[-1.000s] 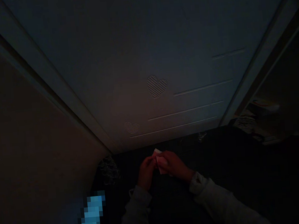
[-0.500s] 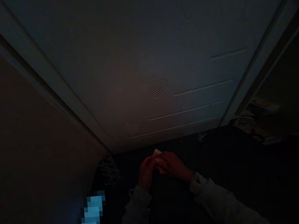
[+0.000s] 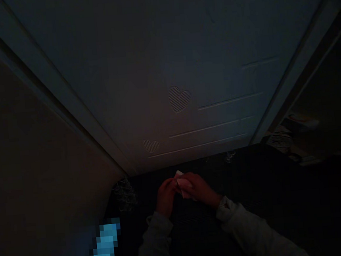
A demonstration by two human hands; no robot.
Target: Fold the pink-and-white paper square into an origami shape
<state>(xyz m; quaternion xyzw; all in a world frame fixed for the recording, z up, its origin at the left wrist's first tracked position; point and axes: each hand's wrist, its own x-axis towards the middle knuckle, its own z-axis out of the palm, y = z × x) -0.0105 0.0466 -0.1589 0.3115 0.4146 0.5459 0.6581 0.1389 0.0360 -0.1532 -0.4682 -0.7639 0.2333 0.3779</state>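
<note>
A small pale sheet (image 3: 186, 193), tinted pink by the light, is between my two hands low in the middle of the view. It looks folded or creased; whether it is paper or cloth I cannot tell in this darkness. My left hand (image 3: 165, 196) pinches its left edge with the fingertips. From the right, my right hand (image 3: 202, 189) grips it with the fingers curled over its top. A flap of the sheet stands up between the two hands. Both arms wear light, loose sleeves.
A pale door (image 3: 143, 90) with embossed hearts and lines rises ahead. Clusters of clear, round-looking objects lie on the dark surface at left (image 3: 125, 193) and right (image 3: 229, 156). A pixelated bright blue screen (image 3: 104, 245) is lower left. Dim items (image 3: 301, 122) lie at right.
My hands have barely moved. The sheet's flap between them shows more broadly now, spread against my right fingers. The light on the door has dimmed slightly.
</note>
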